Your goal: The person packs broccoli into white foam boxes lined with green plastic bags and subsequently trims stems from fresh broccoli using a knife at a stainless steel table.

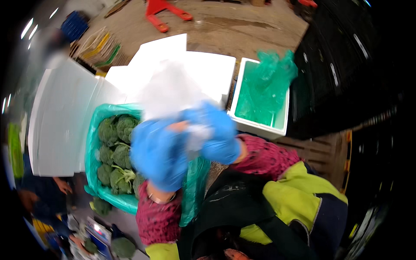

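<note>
Both hands wear blue gloves and are blurred by motion. My left hand (pixel 159 152) is above the right side of a box of broccoli (pixel 118 156), and bare skin shows near its fingers. Close beside it is my right hand (pixel 216 133). A thin white sheet (pixel 175 87) is bunched between the two hands and spreads out beyond them; whether it is paper or plastic I cannot tell. Green plastic liner (pixel 91 139) folds over the box's rim, with several broccoli heads packed inside. Part of the broccoli is hidden behind my left hand and sleeve.
White foam boxes or lids (pixel 211 71) stand beyond my hands, and a stack of foam pieces (pixel 58 120) at left. An open foam box (pixel 237 120) with green liner sits right, near dark stacked crates (pixel 325 65). Co-workers' hands (pixel 63 186) and a scale (pixel 99 232) are lower left.
</note>
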A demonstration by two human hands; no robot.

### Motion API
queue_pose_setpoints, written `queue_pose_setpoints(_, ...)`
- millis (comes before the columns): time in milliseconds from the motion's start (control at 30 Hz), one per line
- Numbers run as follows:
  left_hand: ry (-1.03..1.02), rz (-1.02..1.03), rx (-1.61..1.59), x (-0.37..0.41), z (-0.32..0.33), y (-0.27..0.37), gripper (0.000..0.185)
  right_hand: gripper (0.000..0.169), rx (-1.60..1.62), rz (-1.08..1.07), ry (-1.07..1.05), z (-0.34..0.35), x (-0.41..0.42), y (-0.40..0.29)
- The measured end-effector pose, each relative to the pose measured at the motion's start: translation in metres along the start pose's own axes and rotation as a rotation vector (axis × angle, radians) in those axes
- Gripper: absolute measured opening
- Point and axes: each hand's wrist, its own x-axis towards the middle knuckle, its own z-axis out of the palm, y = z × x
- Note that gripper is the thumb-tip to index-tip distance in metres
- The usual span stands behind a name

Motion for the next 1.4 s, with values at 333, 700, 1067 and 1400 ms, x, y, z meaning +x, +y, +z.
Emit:
queue_pose_setpoints(333,-0.352,0.031,-0.109,-0.001,0.193,0.040,0.025,0.037,-1.058,0.803,-0.784,-0.326,-0.086,0.181)
queue_pose_setpoints(700,-0.244,-0.747,0.510,-0.138,-0.005,-0.007,0.042,0.038,-0.160,0.213,-0.851,-0.102,0.022,0.163)
queue_pose_setpoints(1067,0.322,-1.674,0.540,-0.442,-0.176,0.111,0.056,0.027,-0.129,0.180,-1.004,-0.008,0.017,0.210)
queue_pose_setpoints(1400,0.832,-1.428,0.035,-0.336,-0.115,0.070,0.060,0.063,-0.636,0.386,-1.122,0.092,0.012,0.192)
